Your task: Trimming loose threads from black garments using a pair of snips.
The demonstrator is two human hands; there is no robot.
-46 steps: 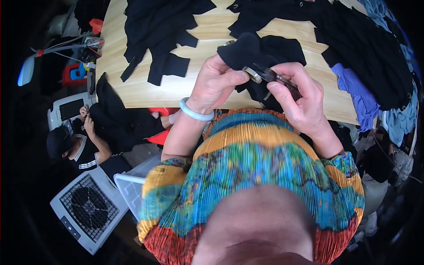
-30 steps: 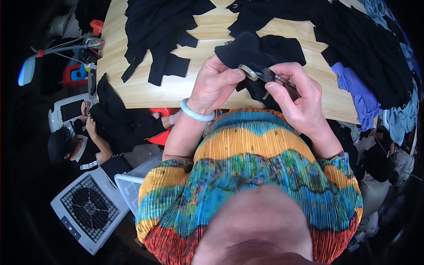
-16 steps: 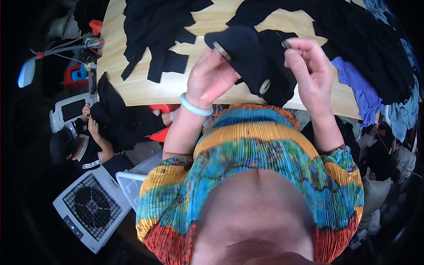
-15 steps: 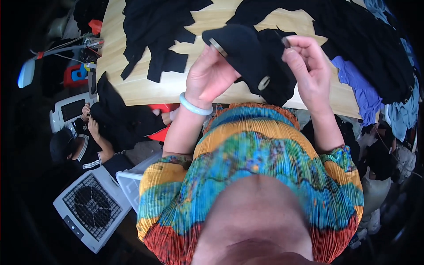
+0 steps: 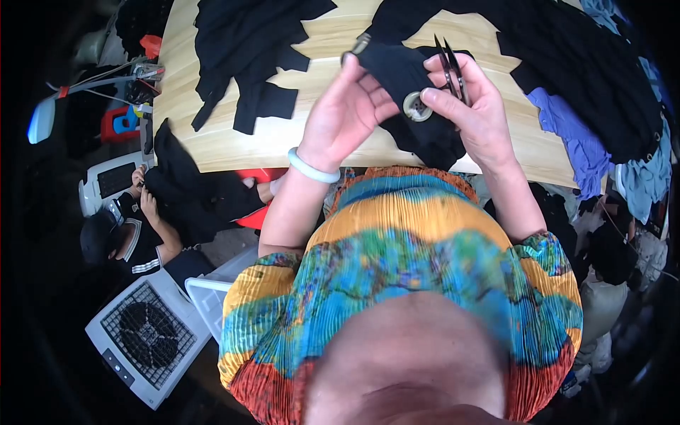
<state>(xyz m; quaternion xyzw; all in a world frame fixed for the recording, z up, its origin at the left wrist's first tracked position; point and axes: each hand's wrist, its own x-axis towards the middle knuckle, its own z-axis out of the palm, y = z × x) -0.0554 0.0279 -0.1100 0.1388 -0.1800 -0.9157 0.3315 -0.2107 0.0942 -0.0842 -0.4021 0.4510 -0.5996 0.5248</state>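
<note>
Snips (image 5: 454, 65) in right fingers (image 5: 479, 83), near button (image 5: 416, 107)

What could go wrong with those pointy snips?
Somebody might get poked: the snips in the right hand stand open, points up, and the left hand is nearby. If they slipped, they could also nick the black cloth close to them, or maybe scratch the pale round button by the right thumb.
</note>
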